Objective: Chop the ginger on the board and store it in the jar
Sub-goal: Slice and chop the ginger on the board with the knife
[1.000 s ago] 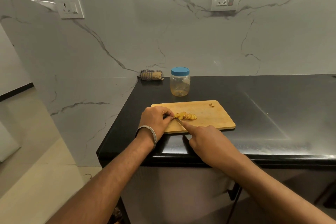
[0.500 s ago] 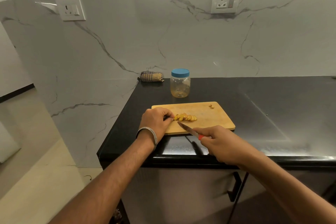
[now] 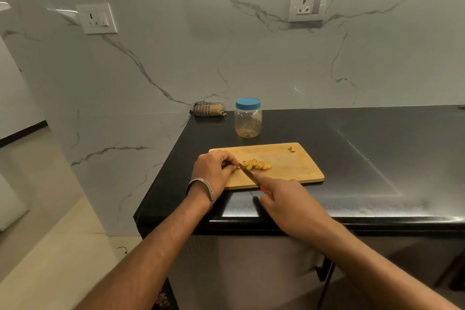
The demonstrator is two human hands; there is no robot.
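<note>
A row of yellow ginger slices [image 3: 258, 165] lies on the wooden cutting board [image 3: 297, 166]. My left hand [image 3: 214, 173], a metal bangle on its wrist, pinches the uncut end of the ginger at the slices' left. My right hand [image 3: 289, 202] grips a red-handled knife [image 3: 247, 173], forefinger along its back; the blade tip sits against the ginger beside my left fingertips. A small ginger scrap [image 3: 291, 149] rests at the board's far right corner. Behind the board stands a clear plastic jar [image 3: 248, 121] with its blue lid on.
The board lies near the left end of a black countertop [image 3: 377, 158], whose front edge runs under my forearms. A folded checked cloth [image 3: 209, 109] sits in the back corner against the marble wall. Two wall sockets [image 3: 309, 4] are above.
My right hand drew the knife back off the ginger towards the board's near edge, then brought the blade forward onto the ginger by my left fingers. The left hand stayed put.
</note>
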